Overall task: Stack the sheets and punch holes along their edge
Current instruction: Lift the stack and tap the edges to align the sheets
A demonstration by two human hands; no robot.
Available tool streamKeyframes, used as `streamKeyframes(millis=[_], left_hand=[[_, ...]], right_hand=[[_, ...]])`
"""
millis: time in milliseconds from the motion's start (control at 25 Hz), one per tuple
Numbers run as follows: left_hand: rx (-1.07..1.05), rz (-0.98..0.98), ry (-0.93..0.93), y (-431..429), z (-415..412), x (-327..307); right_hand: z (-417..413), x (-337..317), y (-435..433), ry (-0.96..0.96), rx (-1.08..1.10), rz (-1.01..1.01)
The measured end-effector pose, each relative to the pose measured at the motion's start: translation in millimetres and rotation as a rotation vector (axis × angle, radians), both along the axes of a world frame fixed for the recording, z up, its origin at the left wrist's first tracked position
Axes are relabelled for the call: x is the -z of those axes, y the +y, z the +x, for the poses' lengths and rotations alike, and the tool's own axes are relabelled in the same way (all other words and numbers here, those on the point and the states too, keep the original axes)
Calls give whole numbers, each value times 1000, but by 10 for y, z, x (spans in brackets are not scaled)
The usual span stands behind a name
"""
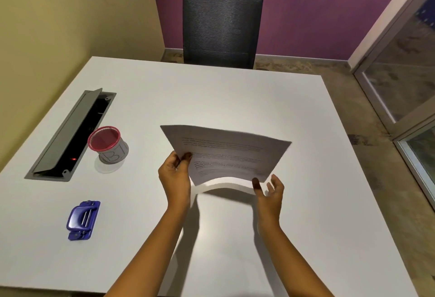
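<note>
Head view: the person holds the sheets (230,153) up off the white tabletop (235,94), over its near middle. The paper is tilted and bowed, so that its near edge arches upward and throws a shadow on the surface below. Printed lines of text cover the upper face, but they are too blurred to read, and how many sheets there are cannot be told.

The left hand (175,174) pinches the sheets at their left edge, with the thumb lying on top and the fingers curled beneath. The right hand (270,190) is spread wide with its fingers loosely straight. Its thumb tip touches the near right corner of the paper, and no grip shows there.

A blue hole punch (83,220) lies on the tabletop at the near left, well apart from the sheets and from both hands. Farther back on the left a mesh cup (108,143) with a red rim stands upright, just beside a grey cable tray (70,134) set into the surface with its flap raised. A dark mesh-backed chair (222,23) stands at the far side of the tabletop.
</note>
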State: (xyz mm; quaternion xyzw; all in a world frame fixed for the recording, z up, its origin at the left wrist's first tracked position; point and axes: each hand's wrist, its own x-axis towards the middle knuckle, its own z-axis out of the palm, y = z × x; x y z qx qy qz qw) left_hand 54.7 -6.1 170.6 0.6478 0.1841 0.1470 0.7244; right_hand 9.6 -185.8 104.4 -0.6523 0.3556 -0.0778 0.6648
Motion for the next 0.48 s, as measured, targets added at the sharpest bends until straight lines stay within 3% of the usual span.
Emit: streamKeyframes(millis=[280, 480], left_hand=[[-12, -186, 63, -53, -74, 16], [-34, -438, 127, -131, -151, 69]], right_hand=[[89, 96, 77, -45, 83, 562], [4, 13, 139, -106, -53, 409]])
